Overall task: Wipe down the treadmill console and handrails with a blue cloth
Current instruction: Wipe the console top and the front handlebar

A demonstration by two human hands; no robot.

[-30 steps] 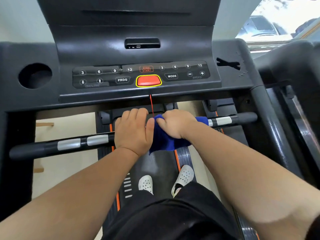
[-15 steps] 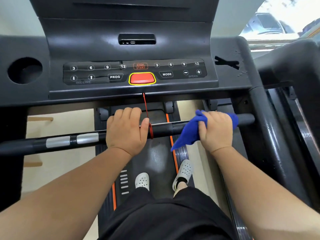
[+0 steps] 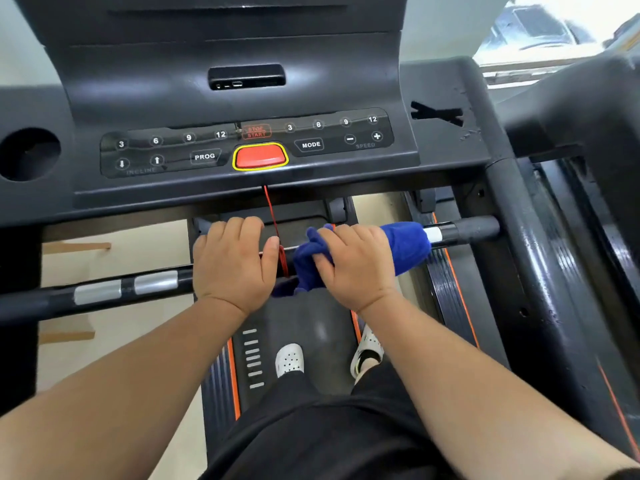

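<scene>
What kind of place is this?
Probably a gym or a home workout room. There is a treadmill belt underfoot, a console labelled SPEED and INCLINE with a red stop key, and a handrail across the front.

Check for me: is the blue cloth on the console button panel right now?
No, the right hand grips the blue cloth round the front handrail bar, below the console.

handrail (image 3: 104, 292): middle covered by left hand (image 3: 232, 265), right hand (image 3: 356, 268) and blue cloth (image 3: 405, 244); left end cut by the frame edge
finger ends: curled over the bar's far side, unseen
cup holder (image 3: 27, 154): left part cut off
console (image 3: 242, 98): top cut off, stop/start lettering blurred
right shoe (image 3: 367, 351): partly behind the forearm
</scene>
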